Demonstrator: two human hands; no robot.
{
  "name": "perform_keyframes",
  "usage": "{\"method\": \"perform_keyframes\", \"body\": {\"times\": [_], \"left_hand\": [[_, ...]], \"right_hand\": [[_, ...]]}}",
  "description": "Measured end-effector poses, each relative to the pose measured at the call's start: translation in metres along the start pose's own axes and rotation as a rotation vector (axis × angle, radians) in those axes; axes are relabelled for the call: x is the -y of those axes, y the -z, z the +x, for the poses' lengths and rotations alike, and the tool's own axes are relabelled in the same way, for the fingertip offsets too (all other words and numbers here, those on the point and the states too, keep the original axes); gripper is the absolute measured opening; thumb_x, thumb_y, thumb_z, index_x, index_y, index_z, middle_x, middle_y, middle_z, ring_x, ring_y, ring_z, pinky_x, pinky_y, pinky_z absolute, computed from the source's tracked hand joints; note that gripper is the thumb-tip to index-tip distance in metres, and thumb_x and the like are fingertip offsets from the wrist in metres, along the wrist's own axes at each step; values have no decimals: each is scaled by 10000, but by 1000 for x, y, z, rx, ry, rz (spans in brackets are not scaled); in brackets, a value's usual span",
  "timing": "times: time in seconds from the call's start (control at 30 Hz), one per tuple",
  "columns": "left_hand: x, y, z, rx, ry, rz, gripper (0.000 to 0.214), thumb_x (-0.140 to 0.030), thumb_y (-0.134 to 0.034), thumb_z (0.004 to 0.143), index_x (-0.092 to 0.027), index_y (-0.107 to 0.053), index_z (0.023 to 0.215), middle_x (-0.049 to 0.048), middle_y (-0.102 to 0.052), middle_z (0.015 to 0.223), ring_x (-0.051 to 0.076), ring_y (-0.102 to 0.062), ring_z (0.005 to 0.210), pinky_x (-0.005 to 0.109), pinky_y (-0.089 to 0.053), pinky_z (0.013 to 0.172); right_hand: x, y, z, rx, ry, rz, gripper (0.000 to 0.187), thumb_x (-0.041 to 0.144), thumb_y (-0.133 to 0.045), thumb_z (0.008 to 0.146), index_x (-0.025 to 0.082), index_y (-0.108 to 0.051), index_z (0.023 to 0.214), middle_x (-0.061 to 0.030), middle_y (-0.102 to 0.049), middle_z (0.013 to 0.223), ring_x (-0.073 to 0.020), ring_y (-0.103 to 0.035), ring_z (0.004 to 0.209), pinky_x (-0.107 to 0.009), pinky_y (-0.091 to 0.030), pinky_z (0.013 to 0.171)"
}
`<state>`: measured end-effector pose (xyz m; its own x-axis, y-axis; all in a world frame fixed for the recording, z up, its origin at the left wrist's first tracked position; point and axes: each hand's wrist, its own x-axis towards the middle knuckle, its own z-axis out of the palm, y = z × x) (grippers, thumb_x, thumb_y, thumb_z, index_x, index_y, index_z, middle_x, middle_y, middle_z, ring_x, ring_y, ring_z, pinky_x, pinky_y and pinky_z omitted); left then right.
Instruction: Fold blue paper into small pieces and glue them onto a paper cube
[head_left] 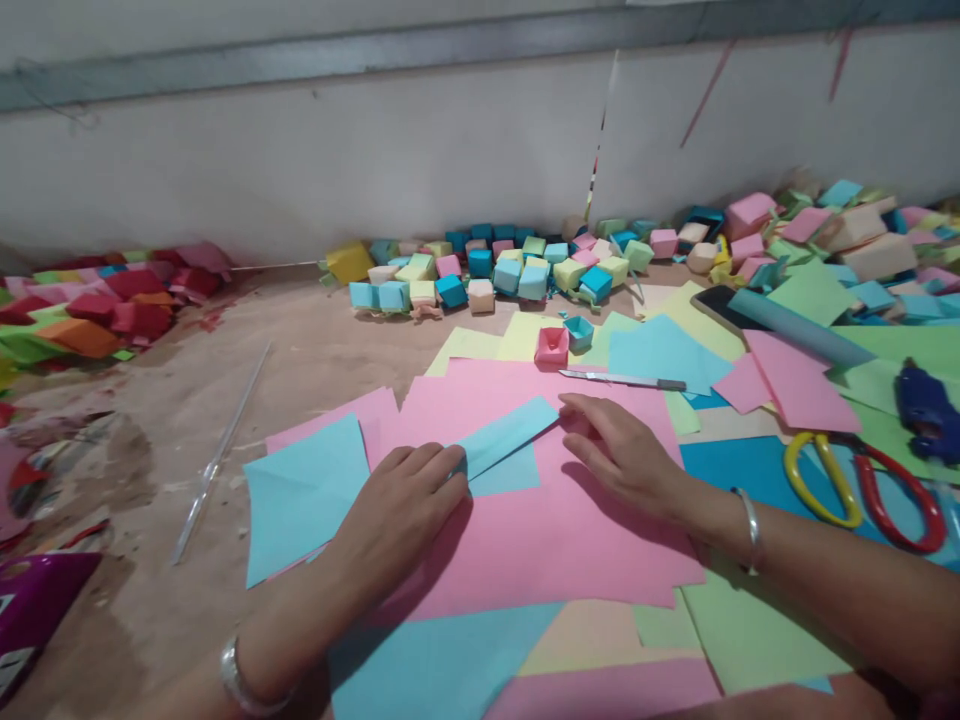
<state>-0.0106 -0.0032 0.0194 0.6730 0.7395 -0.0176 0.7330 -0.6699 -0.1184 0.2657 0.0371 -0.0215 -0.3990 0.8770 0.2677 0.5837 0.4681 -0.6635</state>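
Observation:
A folded strip of light blue paper (514, 432) lies slanted over a pink sheet (525, 545), with part of a light blue piece showing beneath it. My left hand (409, 505) is closed on the strip's left end, pressing it down. At the strip's right end, my right hand (611, 445) has thumb and forefinger curled close to the tip; whether they pinch it is hard to make out. Left of my left hand lies a creased light blue square (307, 500). Beyond the strip sit a small pink paper box (552, 346) and a small blue paper box (579, 334).
A craft knife (622, 380) lies beyond my right hand. Scissors with yellow and red handles (862, 490), a blue glue gun (928, 410) and a phone (727, 306) are at right. Several paper boxes (480, 263) line the wall. A glue stick (221, 455) lies left.

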Motion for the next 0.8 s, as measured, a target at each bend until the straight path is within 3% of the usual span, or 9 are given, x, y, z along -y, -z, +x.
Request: {"method": "perform_keyframes", "body": {"times": [0.13,0.3,0.47,0.63,0.7,0.8], "left_hand": [[4,-1,8,-45,-40,-20,183,-56,-481,882,-152,-620,812,120,-630,1111,264,-595,944,411,-492,740],[10,-6,22,-219,3,-31,122,-224,-602,883,-108,-632,864,188,-618,1155,308,-601,992,443,-528,764],[12,-8,35,-177,-41,-39,57,-107,-586,850,-131,-632,872,141,-647,1086,288,-607,954,437,-531,758],[7,-14,41,-305,-113,53,239,2,-499,811,-98,-653,964,186,-591,1216,316,-549,1058,428,-512,804],[5,-17,41,-321,-110,40,303,33,-466,780,-104,-658,970,173,-618,1118,290,-567,958,407,-505,734],[3,-22,39,-360,-89,32,344,36,-420,785,-128,-668,958,101,-619,830,219,-526,679,355,-448,583]], "right_hand": [[0,1,3,-16,-54,173,439,236,-577,884,204,-499,1315,-103,-642,1093,-193,-608,914,-346,-515,772],[-1,-1,5,-22,35,282,200,131,-567,862,210,-683,1005,-65,-629,927,-147,-589,770,-279,-493,630],[0,-3,1,33,142,288,147,134,-580,876,201,-707,906,-55,-635,864,-148,-607,778,-300,-509,689],[-2,-1,2,-69,162,227,172,145,-542,898,193,-683,984,-82,-643,938,-168,-611,836,-326,-517,724],[-3,-1,3,-100,121,159,186,173,-538,912,191,-660,1050,-96,-652,995,-194,-605,922,-364,-509,797],[-2,-1,3,-28,62,109,235,214,-528,928,182,-608,1147,-97,-675,1012,-209,-606,948,-391,-502,830]]}}
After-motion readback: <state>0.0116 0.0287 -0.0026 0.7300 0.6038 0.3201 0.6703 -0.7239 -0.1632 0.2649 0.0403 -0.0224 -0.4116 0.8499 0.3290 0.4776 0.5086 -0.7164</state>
